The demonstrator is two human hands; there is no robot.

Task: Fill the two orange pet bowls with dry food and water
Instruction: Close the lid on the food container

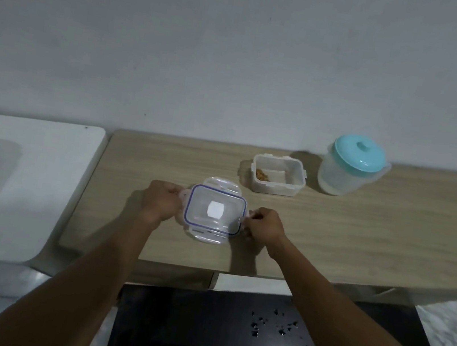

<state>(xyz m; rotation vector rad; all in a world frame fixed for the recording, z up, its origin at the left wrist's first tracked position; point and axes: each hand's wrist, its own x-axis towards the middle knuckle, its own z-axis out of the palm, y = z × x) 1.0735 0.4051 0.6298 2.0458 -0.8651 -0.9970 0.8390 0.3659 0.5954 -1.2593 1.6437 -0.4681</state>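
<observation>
The clear lid [214, 214] with the blue seal is sitting between your two hands, low over the wooden table [360, 238] or resting on it; I cannot tell which. Your left hand [160, 200] is pinching the lid's left flap. Your right hand [264, 223] is pinching the right flap. Both hands are closed on the lid, one on each side, so it is lying right in the middle of your grip.

Behind the lid and a little to its right, the open food box [278, 174] is standing on the table. Only a few brown bits of dry food [262, 175] are lying in its left corner. Farther right of the lid, the water jug [347, 167] with the teal top is standing shut.

The orange bowls are not showing here, so I cannot say if they are full. I am guessing you are either taking the lid off or getting ready to put it back on the box. If you are closing it, you are going to need to lift the lid, line it up over the box and press the flaps down.
</observation>
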